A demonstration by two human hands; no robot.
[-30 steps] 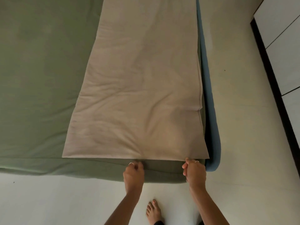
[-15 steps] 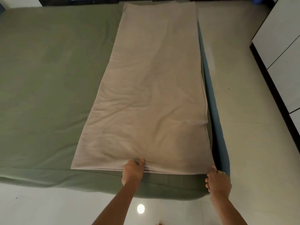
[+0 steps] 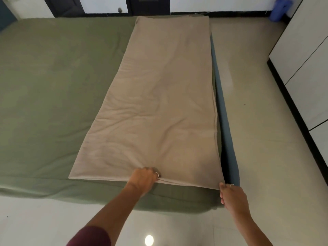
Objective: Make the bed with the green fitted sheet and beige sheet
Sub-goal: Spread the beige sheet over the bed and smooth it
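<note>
The green fitted sheet (image 3: 53,96) covers the whole mattress, smooth and flat. The beige sheet (image 3: 159,103) lies folded into a long strip down the right side of the bed, reaching from the far end to the near edge, with soft creases in its lower half. My left hand (image 3: 143,178) is closed on the near edge of the beige sheet, around its middle. My right hand (image 3: 232,196) pinches the sheet's near right corner, just off the mattress corner.
A blue bed frame edge (image 3: 225,121) runs along the mattress's right side. White cabinets (image 3: 305,59) with a black base stand at the right across a strip of pale floor (image 3: 257,139). A blue bin (image 3: 279,9) sits in the far right corner.
My right hand has moved right along the near edge to the sheet's corner. My left hand has shifted up onto the edge. The view has tilted up, showing the far end of the bed.
</note>
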